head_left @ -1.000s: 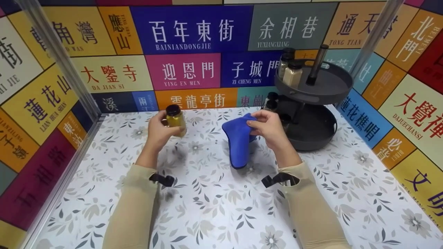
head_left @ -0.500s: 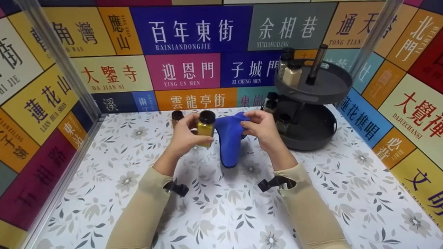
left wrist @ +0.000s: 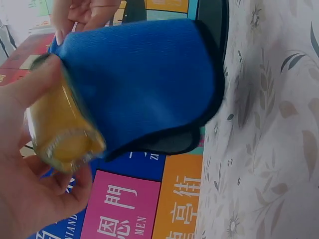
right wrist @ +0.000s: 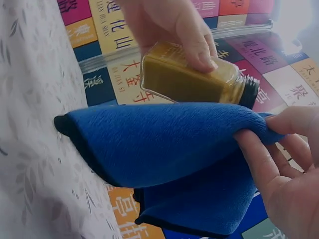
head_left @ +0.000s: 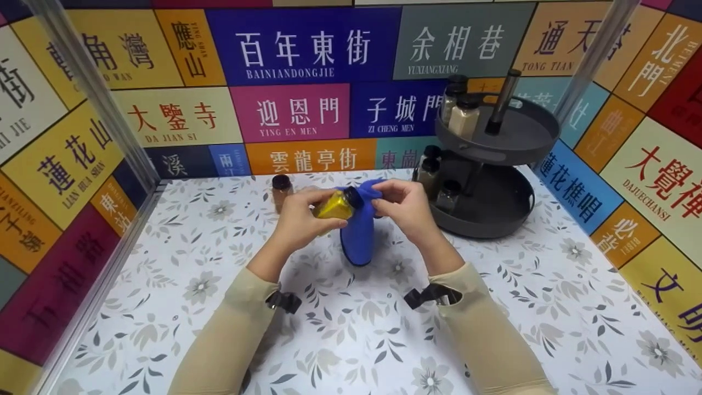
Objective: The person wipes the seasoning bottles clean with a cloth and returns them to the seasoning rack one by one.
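At the middle of the white, leaf-patterned table (head_left: pixel 329 334), the flat-sided clear jar with yellow contents (head_left: pixel 333 208) has just come over from the left and gone from upright to a tilt, its black lid (head_left: pixel 354 197) now aimed right. The soft blue cloth with a dark edge (head_left: pixel 357 241) has drifted only slightly left to meet it. As I judge it, this brings jar and cloth into working reach of each other, and whatever passes between them is at its very start.

My left hand (head_left: pixel 299 222) grips the jar, thumb and fingers wrapped round its body while the lid sticks out beyond them on the right. My right hand (head_left: pixel 408 211) pinches the cloth near its top, a fold caught between thumb and fingers (right wrist: pixel 261 162); the rest hangs down on the near side. The lid overlaps the upper part of the cloth, just left of my right fingertips; whether it presses into the fabric or only sits beside it, I cannot tell.

On the far side of my left hand stands a reddish-brown jar with a dark lid (head_left: pixel 282 196), and at the far right the dark grey, round, two-tier tray (head_left: pixel 488 227) holds more jars.
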`<state>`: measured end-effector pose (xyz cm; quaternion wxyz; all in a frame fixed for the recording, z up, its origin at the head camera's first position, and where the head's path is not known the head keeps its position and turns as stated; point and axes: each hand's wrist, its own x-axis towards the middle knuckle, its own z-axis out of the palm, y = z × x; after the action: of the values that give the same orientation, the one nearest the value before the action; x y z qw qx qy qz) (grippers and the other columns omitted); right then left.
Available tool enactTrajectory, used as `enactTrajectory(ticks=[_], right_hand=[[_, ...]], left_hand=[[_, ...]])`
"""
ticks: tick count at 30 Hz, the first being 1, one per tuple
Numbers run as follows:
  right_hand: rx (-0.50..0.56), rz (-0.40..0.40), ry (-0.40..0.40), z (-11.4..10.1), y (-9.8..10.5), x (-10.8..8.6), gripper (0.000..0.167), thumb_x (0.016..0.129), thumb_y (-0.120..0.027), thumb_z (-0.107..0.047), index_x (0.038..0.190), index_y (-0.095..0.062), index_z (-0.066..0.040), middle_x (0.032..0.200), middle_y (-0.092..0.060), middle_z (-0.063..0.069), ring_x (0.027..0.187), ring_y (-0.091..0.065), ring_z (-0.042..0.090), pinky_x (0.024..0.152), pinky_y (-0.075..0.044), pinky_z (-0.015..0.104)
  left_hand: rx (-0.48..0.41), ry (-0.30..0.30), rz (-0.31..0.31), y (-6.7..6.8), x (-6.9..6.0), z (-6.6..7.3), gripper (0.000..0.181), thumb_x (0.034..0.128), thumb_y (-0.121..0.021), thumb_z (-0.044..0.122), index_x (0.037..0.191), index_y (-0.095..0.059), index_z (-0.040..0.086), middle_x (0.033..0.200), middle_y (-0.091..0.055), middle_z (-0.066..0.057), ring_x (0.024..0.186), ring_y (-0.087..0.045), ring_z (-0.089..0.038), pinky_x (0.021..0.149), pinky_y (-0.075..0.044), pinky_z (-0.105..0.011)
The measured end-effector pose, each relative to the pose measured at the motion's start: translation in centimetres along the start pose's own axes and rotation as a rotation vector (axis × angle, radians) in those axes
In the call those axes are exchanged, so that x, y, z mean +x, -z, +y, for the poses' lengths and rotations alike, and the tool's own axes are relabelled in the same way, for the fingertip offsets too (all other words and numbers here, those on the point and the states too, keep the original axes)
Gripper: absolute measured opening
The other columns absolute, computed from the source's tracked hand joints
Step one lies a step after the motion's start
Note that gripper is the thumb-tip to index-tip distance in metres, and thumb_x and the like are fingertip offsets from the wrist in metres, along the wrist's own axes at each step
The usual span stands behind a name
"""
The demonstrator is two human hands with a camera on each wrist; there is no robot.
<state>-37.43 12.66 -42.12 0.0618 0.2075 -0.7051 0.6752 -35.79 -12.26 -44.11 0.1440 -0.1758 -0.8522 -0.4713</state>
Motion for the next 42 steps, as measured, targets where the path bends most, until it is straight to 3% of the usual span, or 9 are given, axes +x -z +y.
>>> enactTrajectory(ticks=[4, 9, 14, 17, 22, 31, 37, 42], right_hand=[[-0.199, -0.019, 0.028, 0.0, -0.1, -0.2, 0.021, 0.089, -0.077, 0.001, 0.11, -0.081, 0.001, 0.1, -0.081, 0.017, 0.073, -0.072, 0.014, 0.062, -0.063, 0.03], [-0.367, -0.011, 0.089, 0.0, -0.5, -0.4, 0.019, 0.088, -0.078, -0.003, 0.106, -0.084, -0.007, 0.102, -0.082, 0.014, 0.079, -0.076, 0.023, 0.061, -0.062, 0.029], [-0.492, -0.009, 0.138, -0.2, -0.8, -0.5, 0.015, 0.085, -0.079, -0.003, 0.098, -0.085, -0.007, 0.099, -0.083, 0.009, 0.084, -0.078, 0.024, 0.074, -0.066, 0.042], [-0.559, -0.019, 0.186, -0.3, -1.1, -0.6, 0.015, 0.083, -0.079, -0.003, 0.095, -0.086, -0.008, 0.098, -0.083, 0.007, 0.089, -0.078, 0.022, 0.083, -0.065, 0.043], [-0.576, -0.017, 0.255, -0.5, -1.3, -0.9, 0.016, 0.083, -0.078, -0.001, 0.095, -0.086, -0.007, 0.099, -0.083, 0.007, 0.093, -0.078, 0.024, 0.084, -0.064, 0.042], [-0.584, 0.044, 0.271, -0.4, -0.9, -0.7, 0.019, 0.086, -0.076, 0.002, 0.099, -0.086, -0.008, 0.102, -0.083, 0.009, 0.093, -0.077, 0.023, 0.075, -0.063, 0.038], [-0.622, 0.041, 0.245, -0.2, -0.8, -0.5, 0.018, 0.087, -0.077, 0.0, 0.101, -0.085, -0.007, 0.102, -0.083, 0.008, 0.089, -0.076, 0.02, 0.074, -0.06, 0.029], [-0.624, 0.021, 0.258, -0.3, -1.0, -0.7, 0.016, 0.086, -0.078, -0.001, 0.099, -0.086, -0.007, 0.098, -0.083, 0.009, 0.086, -0.076, 0.021, 0.073, -0.062, 0.037]], left_hand=[[0.062, -0.001, 0.0, -0.1, 0.0, 0.0, 0.06, 0.0724, -0.097, 0.026, 0.128, -0.079, 0.014, 0.115, -0.077, -0.005, 0.104, -0.068, -0.021, 0.092, -0.059, -0.038], [0.109, 0.031, 0.002, -0.3, -0.1, 0.3, 0.057, 0.0733, -0.097, 0.028, 0.126, -0.08, 0.016, 0.116, -0.077, -0.004, 0.104, -0.069, -0.021, 0.093, -0.061, -0.038], [0.191, 0.074, 0.035, -0.6, -0.3, 0.7, 0.054, 0.0746, -0.097, 0.033, 0.123, -0.08, 0.016, 0.116, -0.079, -0.004, 0.103, -0.072, -0.021, 0.093, -0.062, -0.039], [0.261, 0.074, 0.052, -0.7, -0.3, 0.9, 0.053, 0.0731, -0.098, 0.033, 0.12, -0.08, 0.016, 0.114, -0.079, -0.004, 0.102, -0.072, -0.022, 0.092, -0.062, -0.039], [0.327, 0.056, 0.037, -1.0, -0.5, 1.1, 0.053, 0.0724, -0.099, 0.031, 0.119, -0.08, 0.016, 0.114, -0.079, -0.004, 0.105, -0.071, -0.024, 0.097, -0.059, -0.042], [0.363, -0.032, 0.035, -1.0, -0.8, 2.3, 0.05, 0.072, -0.099, 0.033, 0.115, -0.08, 0.015, 0.11, -0.079, -0.004, 0.101, -0.073, -0.024, 0.094, -0.057, -0.044], [0.318, -0.011, 0.044, -0.5, -0.9, 2.8, 0.051, 0.0729, -0.098, 0.034, 0.117, -0.08, 0.017, 0.111, -0.078, -0.003, 0.101, -0.072, -0.023, 0.094, -0.058, -0.043], [0.287, 0.019, 0.094, -0.2, -0.8, 2.8, 0.053, 0.073, -0.098, 0.036, 0.118, -0.08, 0.016, 0.112, -0.078, -0.002, 0.102, -0.071, -0.022, 0.091, -0.06, -0.04]])
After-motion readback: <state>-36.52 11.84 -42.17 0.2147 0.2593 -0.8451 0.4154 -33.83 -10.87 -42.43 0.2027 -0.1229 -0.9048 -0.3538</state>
